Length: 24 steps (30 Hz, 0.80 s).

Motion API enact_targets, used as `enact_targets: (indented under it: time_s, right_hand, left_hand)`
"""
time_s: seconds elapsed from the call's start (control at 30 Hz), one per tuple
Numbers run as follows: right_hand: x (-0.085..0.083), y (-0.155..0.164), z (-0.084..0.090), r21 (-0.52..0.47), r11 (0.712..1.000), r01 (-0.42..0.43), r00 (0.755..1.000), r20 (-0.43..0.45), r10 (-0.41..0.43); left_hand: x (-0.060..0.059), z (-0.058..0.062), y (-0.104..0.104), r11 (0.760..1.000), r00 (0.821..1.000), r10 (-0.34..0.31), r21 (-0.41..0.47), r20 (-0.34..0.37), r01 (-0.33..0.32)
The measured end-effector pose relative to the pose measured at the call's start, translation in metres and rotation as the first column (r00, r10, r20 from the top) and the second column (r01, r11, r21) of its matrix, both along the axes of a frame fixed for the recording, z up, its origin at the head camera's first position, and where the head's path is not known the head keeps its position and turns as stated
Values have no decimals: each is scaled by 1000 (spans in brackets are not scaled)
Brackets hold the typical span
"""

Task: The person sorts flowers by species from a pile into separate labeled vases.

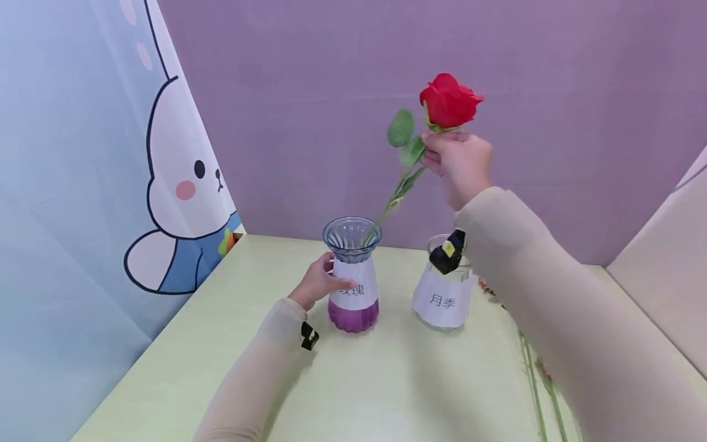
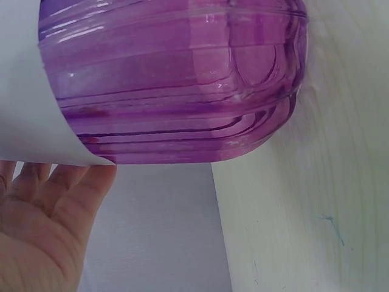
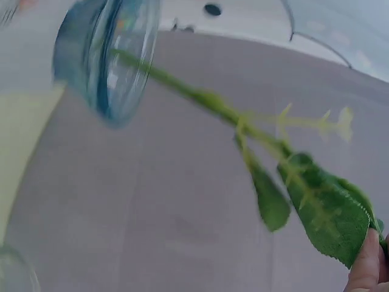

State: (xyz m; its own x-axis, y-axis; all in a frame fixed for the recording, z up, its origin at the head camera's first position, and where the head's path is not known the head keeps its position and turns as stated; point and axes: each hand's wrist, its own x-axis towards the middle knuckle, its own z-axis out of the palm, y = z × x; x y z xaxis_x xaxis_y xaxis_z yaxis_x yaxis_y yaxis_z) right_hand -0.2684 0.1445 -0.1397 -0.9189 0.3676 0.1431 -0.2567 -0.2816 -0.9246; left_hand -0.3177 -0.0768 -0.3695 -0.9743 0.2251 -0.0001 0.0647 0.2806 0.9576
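A red rose point(image 1: 450, 102) with green leaves is pinched high on its stem, just under the bloom, by my right hand point(image 1: 461, 162). Its stem point(image 3: 188, 91) slants down into the mouth of a blue-and-purple glass vase point(image 1: 353, 316), as the right wrist view also shows. My left hand point(image 1: 320, 284) holds this vase around its white paper label point(image 1: 356, 270), thumb across the front. In the left wrist view the purple base point(image 2: 182, 79) stands on the table, with several fingers point(image 2: 79, 201) against the label's side.
A clear glass vase point(image 1: 442, 301) with another handwritten label stands to the right, partly behind my right sleeve. Long green flower stems point(image 1: 533, 387) lie on the pale table point(image 1: 353, 393) at the right. A purple backdrop point(image 1: 309, 123) rises behind, and a rabbit-print curtain point(image 1: 83, 184) hangs left.
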Motion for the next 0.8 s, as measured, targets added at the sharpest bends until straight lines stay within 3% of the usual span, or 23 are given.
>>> enact_targets:
  time_s: [0.13, 0.53, 0.8]
  right_hand:
    - [-4, -13, -10, -43, 998, -44, 999, 30, 45]
    - [-10, -31, -52, 67, 995, -79, 990, 120, 70]
    - [-14, -40, -74, 136, 989, -61, 984, 174, 37]
  left_hand:
    - [1, 0, 0, 1000, 1000, 1, -9, 9, 0]
    - [0, 3, 1, 1000, 1000, 14, -12, 0, -14]
    - [1, 2, 0, 1000, 1000, 16, -6, -2, -16]
